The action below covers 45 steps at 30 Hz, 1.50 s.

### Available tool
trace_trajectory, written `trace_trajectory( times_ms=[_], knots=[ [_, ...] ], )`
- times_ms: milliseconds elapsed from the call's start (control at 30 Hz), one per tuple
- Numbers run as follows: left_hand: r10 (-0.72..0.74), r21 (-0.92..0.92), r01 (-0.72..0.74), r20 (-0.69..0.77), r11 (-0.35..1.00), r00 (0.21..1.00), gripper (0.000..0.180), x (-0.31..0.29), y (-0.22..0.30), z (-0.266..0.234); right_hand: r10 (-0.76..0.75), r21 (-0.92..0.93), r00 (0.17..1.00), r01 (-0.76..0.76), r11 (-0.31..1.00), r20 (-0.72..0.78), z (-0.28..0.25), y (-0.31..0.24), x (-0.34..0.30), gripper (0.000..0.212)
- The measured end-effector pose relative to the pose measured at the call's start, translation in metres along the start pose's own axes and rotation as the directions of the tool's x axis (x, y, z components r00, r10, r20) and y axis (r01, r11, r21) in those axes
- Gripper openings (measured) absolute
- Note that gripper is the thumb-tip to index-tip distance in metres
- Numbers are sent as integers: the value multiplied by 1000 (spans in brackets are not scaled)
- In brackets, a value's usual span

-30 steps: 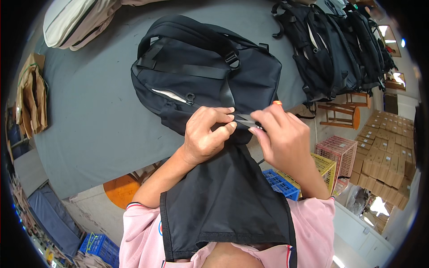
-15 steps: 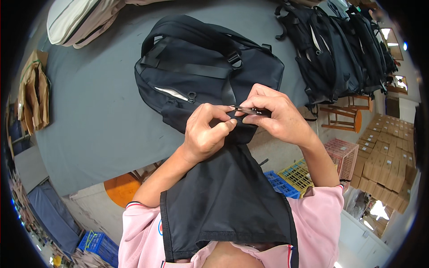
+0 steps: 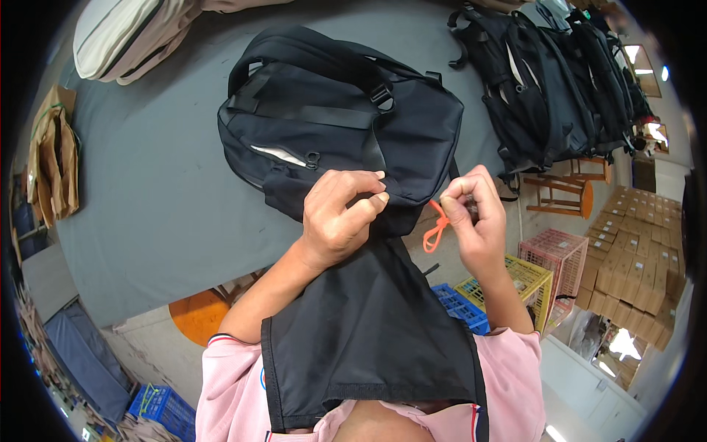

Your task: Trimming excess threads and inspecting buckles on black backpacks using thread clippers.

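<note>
A black backpack (image 3: 324, 140) lies on the grey-covered table, its straps on top and a zipped opening showing a pale lining. At its near edge my left hand (image 3: 339, 217) is closed in a pinch, with thumb and forefinger against the bag. Whatever sits between those fingertips is too small to make out. My right hand (image 3: 475, 217) is raised just right of the bag's near corner, apart from it, fingers curled round small dark thread snips that are mostly hidden. An orange cord loop (image 3: 434, 232) dangles from its fingertips.
More black backpacks (image 3: 545, 96) stand in a row at the table's right end. A beige bag (image 3: 118, 37) lies far left, near a brown paper bag (image 3: 53, 158). Wooden stools (image 3: 571, 195), plastic crates (image 3: 552, 258) and stacked cartons (image 3: 626, 272) stand to the right.
My right hand has drawn away to the right from my left fingertips, and the snips have turned into the palm. The orange loop now shows. My left hand stays put.
</note>
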<state>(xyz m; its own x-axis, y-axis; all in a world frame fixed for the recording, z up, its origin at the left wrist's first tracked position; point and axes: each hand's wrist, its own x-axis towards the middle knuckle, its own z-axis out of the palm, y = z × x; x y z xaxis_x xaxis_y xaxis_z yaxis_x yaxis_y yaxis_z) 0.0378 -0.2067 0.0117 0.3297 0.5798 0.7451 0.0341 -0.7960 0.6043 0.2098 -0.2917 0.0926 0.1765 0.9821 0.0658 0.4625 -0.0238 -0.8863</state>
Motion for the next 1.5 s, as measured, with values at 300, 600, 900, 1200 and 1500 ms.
trace_trajectory(
  times_ms=[300, 600, 900, 1200, 1500],
  knots=[
    [3, 7, -3, -11, 1000, 1000, 23, 0, -1, 3, -43, -359, 999, 34, 933, -18, -3, -14, -9, 23],
    [10, 32, -8, -73, 999, 997, 17, -2, -4, 6, -115, -456, 992, 127, 881, 54, 5, -17, -1, 25],
    [15, 43, -12, -54, 999, 998, 17, -3, -3, 7, -219, -514, 974, 221, 829, 66, 3, -16, 1, 20],
    [47, 45, -44, -78, 998, 996, 14, 5, -2, -11, -116, -155, 981, 92, 984, -153, 3, 1, -7, 24],
    [-353, 117, 484, 830, 867, 431, 25, 16, -9, -63, 648, 557, 705, -426, 713, -289, 11, 115, 40, 20]
  ],
)
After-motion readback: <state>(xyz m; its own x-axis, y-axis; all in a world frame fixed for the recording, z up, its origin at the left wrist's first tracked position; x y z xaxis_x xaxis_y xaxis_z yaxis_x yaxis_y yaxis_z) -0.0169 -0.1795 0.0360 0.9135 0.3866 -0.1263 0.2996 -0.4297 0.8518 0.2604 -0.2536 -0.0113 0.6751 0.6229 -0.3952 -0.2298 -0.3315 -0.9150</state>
